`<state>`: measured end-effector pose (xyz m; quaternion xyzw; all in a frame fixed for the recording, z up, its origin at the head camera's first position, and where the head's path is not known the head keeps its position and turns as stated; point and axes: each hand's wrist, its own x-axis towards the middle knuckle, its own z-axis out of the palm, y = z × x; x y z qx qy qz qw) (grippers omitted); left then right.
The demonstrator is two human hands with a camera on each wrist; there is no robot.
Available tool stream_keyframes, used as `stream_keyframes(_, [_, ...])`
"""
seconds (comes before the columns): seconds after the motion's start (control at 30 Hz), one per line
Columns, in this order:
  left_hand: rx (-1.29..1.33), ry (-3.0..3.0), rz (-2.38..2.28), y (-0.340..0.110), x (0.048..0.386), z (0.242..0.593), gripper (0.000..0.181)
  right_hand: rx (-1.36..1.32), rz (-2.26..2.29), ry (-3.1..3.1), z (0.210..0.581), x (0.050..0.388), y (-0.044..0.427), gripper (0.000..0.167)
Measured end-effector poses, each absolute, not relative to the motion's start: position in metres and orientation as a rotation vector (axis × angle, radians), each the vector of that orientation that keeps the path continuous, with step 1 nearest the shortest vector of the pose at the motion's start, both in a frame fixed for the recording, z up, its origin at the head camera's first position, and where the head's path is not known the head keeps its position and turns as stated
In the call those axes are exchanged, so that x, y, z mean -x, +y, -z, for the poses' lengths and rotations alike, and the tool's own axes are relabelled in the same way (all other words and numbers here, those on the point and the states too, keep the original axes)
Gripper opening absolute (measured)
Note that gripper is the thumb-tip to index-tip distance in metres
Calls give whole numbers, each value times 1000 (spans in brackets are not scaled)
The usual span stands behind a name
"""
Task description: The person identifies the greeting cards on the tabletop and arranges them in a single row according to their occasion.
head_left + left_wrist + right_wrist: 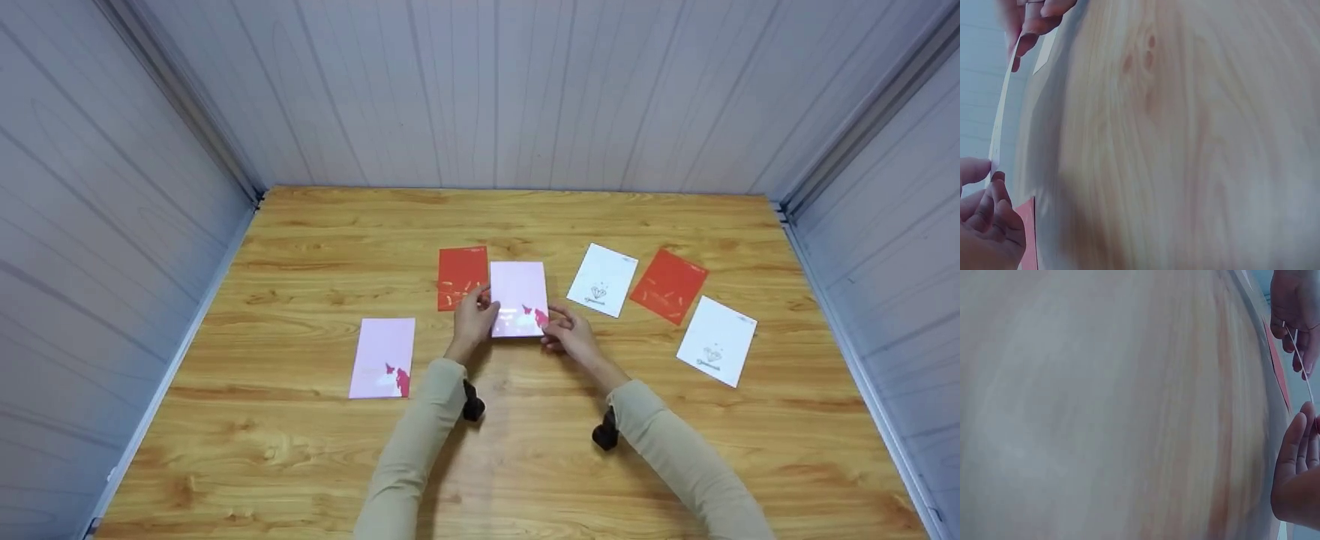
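A pink card [517, 289] with a magenta and white print at its lower right is held above the table between both hands. My left hand [472, 321] pinches its left edge, thumb on the front face. At the lower right corner my right hand [576, 340] pinches the card between thumb and fingers. Seen edge-on in the left wrist view, the card [1003, 107] is a thin strip between the left hand [991, 225] and the other hand. The right wrist view also shows it edge-on, with the right hand [1300, 467] at its lower end.
A red card [461, 274] lies just behind the left hand. Another pink card [382, 352] lies at the left. To the right lie a white card [604, 277], a second red card [670, 285] and a second white card [718, 337]. Panel walls surround the wooden table [300, 465].
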<state>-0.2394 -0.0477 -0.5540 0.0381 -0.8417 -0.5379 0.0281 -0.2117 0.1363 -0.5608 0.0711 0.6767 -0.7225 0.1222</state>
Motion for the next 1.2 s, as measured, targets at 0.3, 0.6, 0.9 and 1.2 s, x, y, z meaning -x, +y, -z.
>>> stream_keyframes(0.3, [-5, -2529, 1743, -60, 230, 549, 37, -86, 2076, 2040, 559, 201, 134, 50])
stream_keyframes(0.6, [79, -2481, 1803, -75, 214, 547, 39, 2, 2064, 2118, 555, 198, 130, 51])
stream_keyframes(0.9, [15, -2521, 1893, -96, 193, 540, 41, 110, 2051, 2102, 554, 190, 117, 49])
stream_keyframes(1.2, [138, -2425, 1834, -117, 179, 545, 37, 208, 2048, 2007, 553, 180, 103, 52])
